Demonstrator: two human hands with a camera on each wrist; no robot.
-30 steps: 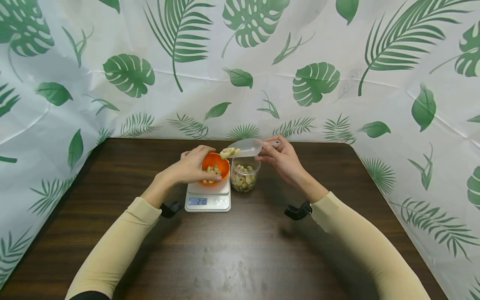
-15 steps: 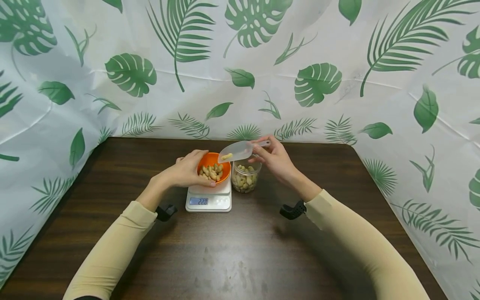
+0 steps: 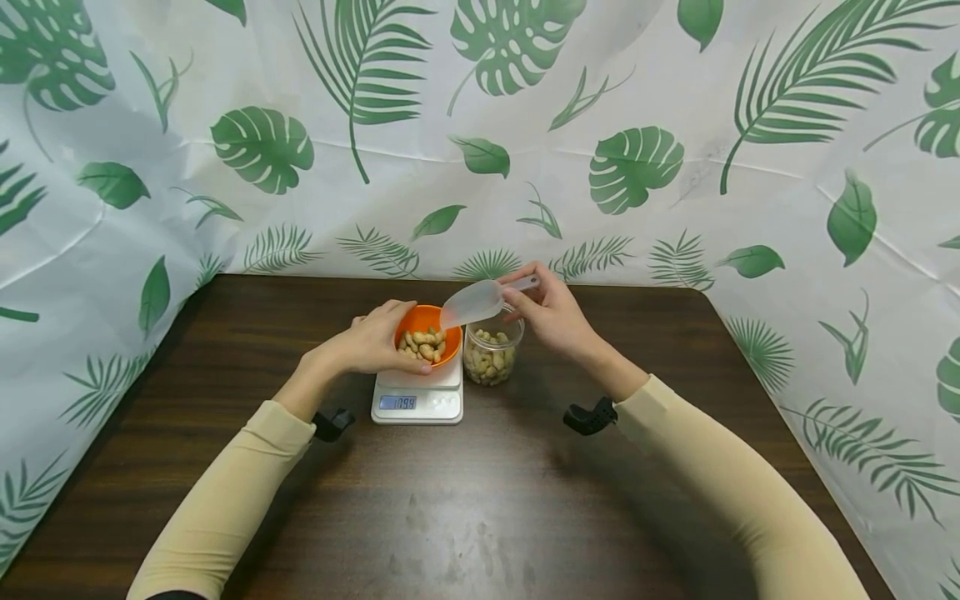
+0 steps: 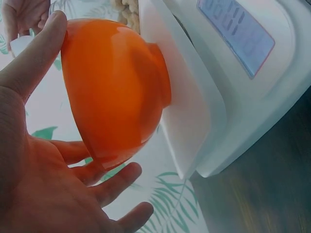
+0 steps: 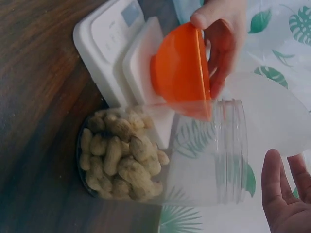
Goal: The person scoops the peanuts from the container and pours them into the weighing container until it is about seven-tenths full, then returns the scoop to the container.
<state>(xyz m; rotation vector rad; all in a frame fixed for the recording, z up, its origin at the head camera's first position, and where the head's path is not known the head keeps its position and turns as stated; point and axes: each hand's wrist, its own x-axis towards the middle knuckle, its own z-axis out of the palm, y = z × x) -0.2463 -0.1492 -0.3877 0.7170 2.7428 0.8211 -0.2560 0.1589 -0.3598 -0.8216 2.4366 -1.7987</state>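
Observation:
My left hand point(image 3: 367, 343) grips the orange bowl point(image 4: 114, 87) at its rim, thumb on one side and fingers on the other. Unshelled peanuts point(image 3: 422, 344) lie in the bowl, which stands on the platform of a white digital kitchen scale point(image 3: 431, 407). In my right hand point(image 3: 552, 312), the handle of a translucent plastic scoop point(image 3: 471, 304) is pinched between thumb and fingers. The scoop tilts down to the left, its tip over the bowl's right rim, and no peanuts show in it. Below it, right beside the scale, stands a clear jar point(image 5: 204, 160) part full of peanuts.
The dark wooden table point(image 3: 465, 500) reaches back to a white backdrop point(image 3: 525, 233) with green leaves. The scale's lit display point(image 3: 397, 402) faces the front. Both wrists carry a black strap device, the right one point(image 3: 588, 417) hanging below the sleeve.
Peanuts have slid off the scoop into the bowl, and the scoop has moved left and tipped further down. The left hand shifted slightly on the bowl; the digits on the display have changed.

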